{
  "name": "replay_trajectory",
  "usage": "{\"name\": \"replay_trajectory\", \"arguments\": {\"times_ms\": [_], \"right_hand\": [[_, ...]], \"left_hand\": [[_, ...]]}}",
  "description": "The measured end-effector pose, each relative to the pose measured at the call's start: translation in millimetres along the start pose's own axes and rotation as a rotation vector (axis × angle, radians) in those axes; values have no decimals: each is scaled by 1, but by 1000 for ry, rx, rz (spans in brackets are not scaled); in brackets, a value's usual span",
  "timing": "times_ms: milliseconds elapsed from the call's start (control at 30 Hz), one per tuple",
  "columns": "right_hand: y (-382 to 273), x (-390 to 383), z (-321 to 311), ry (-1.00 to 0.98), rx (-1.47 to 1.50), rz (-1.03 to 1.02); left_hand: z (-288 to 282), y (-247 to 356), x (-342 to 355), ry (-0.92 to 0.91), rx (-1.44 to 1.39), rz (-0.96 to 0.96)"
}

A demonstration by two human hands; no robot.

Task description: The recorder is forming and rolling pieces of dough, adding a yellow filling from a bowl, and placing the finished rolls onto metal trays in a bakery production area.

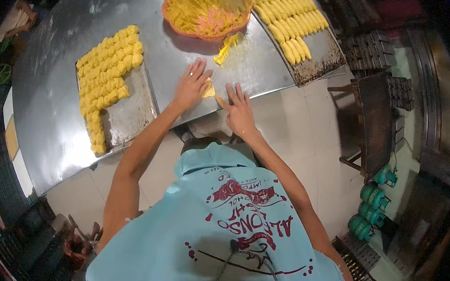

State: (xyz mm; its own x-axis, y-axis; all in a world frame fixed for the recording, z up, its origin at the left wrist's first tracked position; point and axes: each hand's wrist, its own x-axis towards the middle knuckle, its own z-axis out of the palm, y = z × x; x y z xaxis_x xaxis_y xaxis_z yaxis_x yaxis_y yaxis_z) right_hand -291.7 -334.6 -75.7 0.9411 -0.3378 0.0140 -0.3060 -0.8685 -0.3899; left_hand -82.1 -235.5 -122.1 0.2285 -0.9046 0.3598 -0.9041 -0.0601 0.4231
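Note:
A small flattened piece of yellow dough (209, 89) lies on the metal table close to its near edge, between my hands. My left hand (191, 86) rests on the table at the dough's left side, fingers stretched forward and partly covering it. On the other side, my right hand (240, 112) has its fingers apart, with the thumb reaching to the dough's right edge. Just beyond my hands is a crumpled yellow strip (227, 48), perhaps dough. Behind it stands a wide reddish-orange bowl (170, 20) heaped with a yellow mass (207, 1) with pink patches.
To the left, a baking tray (132, 109) carries rows of round yellow dough pieces (109, 65). Another tray (321, 63), at the far right, holds rows of finger-shaped yellow pieces (287, 21). A dark wooden stand (366, 120) and several teal gas cylinders (372, 205) occupy the right side.

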Motion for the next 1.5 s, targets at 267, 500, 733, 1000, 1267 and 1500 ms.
{"name": "replay_trajectory", "arguments": {"times_ms": [267, 500, 733, 1000, 1267, 1500], "right_hand": [[-7, -9, 10, 102, 64, 43], [-18, -18, 23, 111, 88, 178], [-11, -28, 15, 137, 244, 257], [2, -34, -10, 164, 443, 163], [-61, -1, -30, 18, 1688, 929], [-111, 72, 21, -321, 1642, 724]], "left_hand": [[-13, 10, 5, 21, 100, -123], [-12, 9, -6, -124, -8, 22], [-9, 24, -10, -185, -81, -8], [-8, 40, -28, 26, -66, -310], [-58, 125, -35, 82, -539, -852], [-159, 10, -166, 477, 153, -752]]}}
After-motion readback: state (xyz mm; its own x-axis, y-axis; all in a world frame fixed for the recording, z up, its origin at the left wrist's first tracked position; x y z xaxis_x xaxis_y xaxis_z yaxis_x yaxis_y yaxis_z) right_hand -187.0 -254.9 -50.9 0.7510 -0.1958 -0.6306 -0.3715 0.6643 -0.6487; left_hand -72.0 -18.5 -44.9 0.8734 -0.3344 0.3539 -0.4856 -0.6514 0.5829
